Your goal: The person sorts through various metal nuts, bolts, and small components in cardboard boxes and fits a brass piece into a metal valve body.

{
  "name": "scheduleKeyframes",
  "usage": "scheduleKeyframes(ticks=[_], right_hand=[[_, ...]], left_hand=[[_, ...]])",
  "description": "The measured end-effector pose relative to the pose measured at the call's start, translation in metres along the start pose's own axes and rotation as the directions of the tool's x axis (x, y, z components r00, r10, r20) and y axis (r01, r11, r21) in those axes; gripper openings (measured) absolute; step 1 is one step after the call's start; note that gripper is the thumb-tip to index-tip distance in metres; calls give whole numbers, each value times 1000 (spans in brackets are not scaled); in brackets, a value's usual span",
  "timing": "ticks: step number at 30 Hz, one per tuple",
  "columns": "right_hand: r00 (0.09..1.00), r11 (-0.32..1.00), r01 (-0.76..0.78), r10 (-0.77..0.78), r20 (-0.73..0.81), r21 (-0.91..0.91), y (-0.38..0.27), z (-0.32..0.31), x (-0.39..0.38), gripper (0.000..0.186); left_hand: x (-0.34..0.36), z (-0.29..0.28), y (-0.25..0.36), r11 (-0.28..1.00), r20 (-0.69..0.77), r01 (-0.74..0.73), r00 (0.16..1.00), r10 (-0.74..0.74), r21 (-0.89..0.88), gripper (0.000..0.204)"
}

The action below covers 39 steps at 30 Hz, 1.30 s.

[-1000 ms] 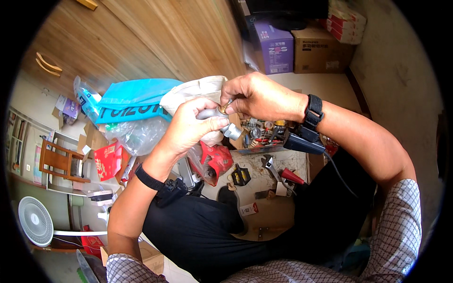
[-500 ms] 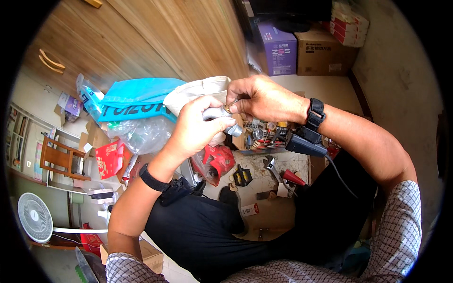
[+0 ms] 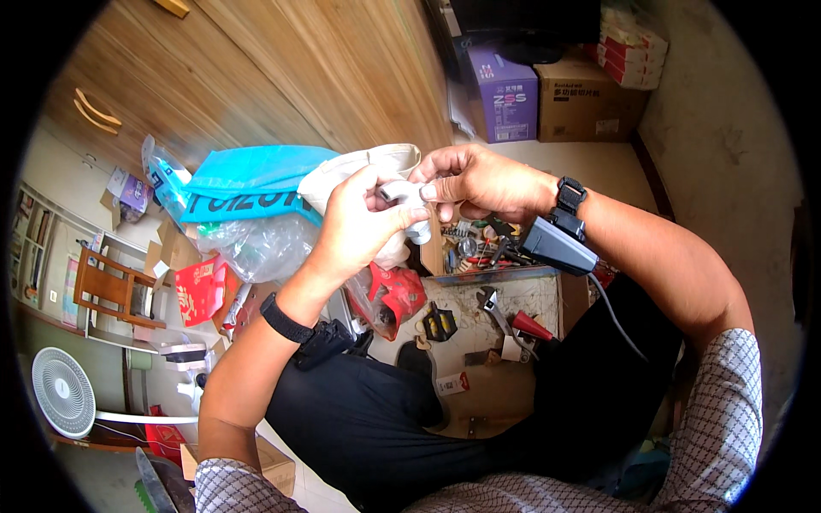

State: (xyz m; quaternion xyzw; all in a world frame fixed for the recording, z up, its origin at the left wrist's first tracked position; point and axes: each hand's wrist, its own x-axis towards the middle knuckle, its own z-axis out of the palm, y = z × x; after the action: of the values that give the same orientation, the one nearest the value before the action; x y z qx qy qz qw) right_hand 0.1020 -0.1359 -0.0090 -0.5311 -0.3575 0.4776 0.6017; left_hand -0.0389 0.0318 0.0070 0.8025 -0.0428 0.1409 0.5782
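A grey pipe elbow (image 3: 416, 197) is up in front of me, between my two hands. My left hand (image 3: 351, 227) wraps it from the left, thumb along its lower side, and its round opening faces up and left. The other end points downward below my left thumb. From the right, my right hand (image 3: 487, 184) pinches at the elbow's side with thumb and forefinger; the fingertips hide whatever lies between them there. Right behind the hands stands a cream cloth bag (image 3: 398, 156).
A tray (image 3: 492, 275) of small tools and parts lies beneath my right hand. On the floor are an adjustable wrench (image 3: 493, 306), a red cone-shaped piece (image 3: 532, 324) and a black-and-yellow item (image 3: 440, 323). Leftward sit a red plastic bag (image 3: 400, 295), clear plastic (image 3: 265, 244) and a blue bag (image 3: 248, 169).
The elbow has turned in my left hand, so its opening now shows more. A brass-coloured piece visible earlier at my right fingertips is no longer in sight. My right fingers have shifted slightly.
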Motion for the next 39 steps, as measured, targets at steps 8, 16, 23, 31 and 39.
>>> scheduleKeyframes(ticks=[8,16,23,31,39], right_hand=[[999,990,7,-12,35,143,2,-5,0,16],[999,990,41,-35,-41,134,-2,-7,2,14],[985,995,51,-63,-157,-81,-12,6,3,12],[970,953,108,-164,-182,-285,-10,7,6,14],[962,891,97,-197,-186,-444,-11,10,3,21]], left_hand=[[1,3,0,998,7,-32,999,32,54,28],[5,-5,0,881,17,229,970,-244,-414,35],[6,-14,-18,740,105,337,934,-342,-581,34],[6,-5,-12,676,126,412,894,-431,-611,41],[8,-9,-24,569,318,538,838,-444,-622,31]])
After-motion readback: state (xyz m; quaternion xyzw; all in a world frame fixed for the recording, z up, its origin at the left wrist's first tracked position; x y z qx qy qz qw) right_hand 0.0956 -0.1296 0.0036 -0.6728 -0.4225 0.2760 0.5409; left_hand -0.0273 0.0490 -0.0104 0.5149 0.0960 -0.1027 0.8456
